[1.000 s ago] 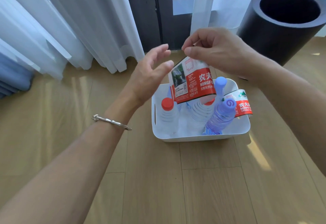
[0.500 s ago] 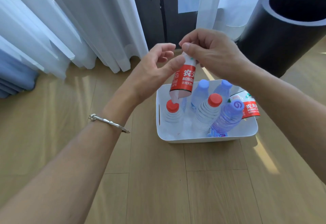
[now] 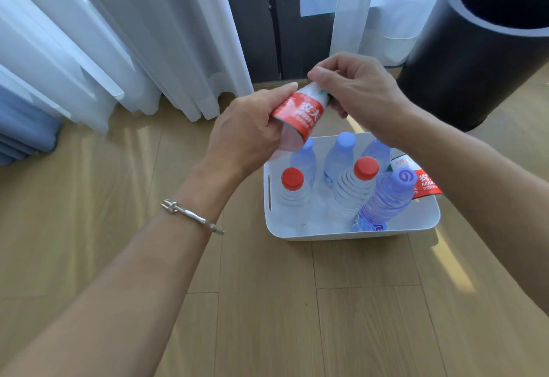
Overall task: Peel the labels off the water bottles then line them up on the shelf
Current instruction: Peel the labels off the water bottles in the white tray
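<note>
Wooden floor (image 3: 89, 198) filling the frame, white bin (image 3: 421, 225) at centre right holding water bottles (image 3: 347, 195), both hands meeting above it, left hand (image 3: 246, 136) and right hand (image 3: 356, 94) fingers pinching a rolled red label (image 3: 300, 112), black cylinder (image 3: 475, 64) standing upper right.

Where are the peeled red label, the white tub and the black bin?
peeled red label (image 3: 300, 115): head view, on its red printed band, held by both hands.
white tub (image 3: 335, 235): head view, on its near wall.
black bin (image 3: 463, 73): head view, on its outer side.
</note>
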`<state>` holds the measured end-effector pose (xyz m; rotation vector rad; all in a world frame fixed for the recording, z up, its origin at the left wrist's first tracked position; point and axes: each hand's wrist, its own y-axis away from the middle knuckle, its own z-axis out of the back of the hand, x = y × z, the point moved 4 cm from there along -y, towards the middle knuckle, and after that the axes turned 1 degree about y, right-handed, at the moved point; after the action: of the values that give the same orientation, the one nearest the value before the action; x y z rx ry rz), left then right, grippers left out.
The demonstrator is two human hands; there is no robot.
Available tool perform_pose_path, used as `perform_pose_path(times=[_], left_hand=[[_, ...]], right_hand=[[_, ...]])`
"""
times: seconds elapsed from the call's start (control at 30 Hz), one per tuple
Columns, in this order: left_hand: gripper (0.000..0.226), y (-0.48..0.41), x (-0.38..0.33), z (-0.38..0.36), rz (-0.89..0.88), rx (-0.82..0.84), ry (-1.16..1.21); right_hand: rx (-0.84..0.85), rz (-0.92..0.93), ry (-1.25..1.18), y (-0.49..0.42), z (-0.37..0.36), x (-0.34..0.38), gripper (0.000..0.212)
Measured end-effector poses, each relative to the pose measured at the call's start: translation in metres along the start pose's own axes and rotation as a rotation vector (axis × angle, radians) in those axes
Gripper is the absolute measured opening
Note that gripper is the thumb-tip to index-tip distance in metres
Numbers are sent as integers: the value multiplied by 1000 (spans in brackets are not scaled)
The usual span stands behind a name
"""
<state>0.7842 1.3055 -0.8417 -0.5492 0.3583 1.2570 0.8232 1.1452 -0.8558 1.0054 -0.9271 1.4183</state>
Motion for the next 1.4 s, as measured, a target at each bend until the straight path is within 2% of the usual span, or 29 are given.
perform_pose_path(times=[0.13,0.23,0.37,0.47,0.57,0.7,0.83,0.93,1.2,1.3,1.4], left_hand=[[47,5,11,1,-12,-28,-194],[42,8,23,4,25,-42,-102],[51,9,31,7,141,-112,-25],[38,12,39,3,176,-123,-17],[39,16,48,-1,214,-127,-40],[41,24,68,-12,278,-98,-109],[57,39,87,-26,388,21,-95],[62,52,95,-40,456,96,14],[62,82,106,-87,442,358,127],[58,76,102,-88,439,311,157],[52,63,95,-74,440,152,201]], right_hand=[[54,-39,108,1,-5,-4,21],[189,-143,91,5,-9,-13,30],[365,-229,63,13,-15,-22,36],[336,-207,85,12,-17,-23,24],[257,-174,94,10,-16,-22,13],[191,-160,90,9,-15,-24,8],[193,-146,113,10,-15,-24,7],[213,-152,118,12,-13,-25,8],[237,-167,187,18,-7,-27,13],[258,-161,228,21,-7,-28,11],[268,-156,242,22,-7,-26,11]])
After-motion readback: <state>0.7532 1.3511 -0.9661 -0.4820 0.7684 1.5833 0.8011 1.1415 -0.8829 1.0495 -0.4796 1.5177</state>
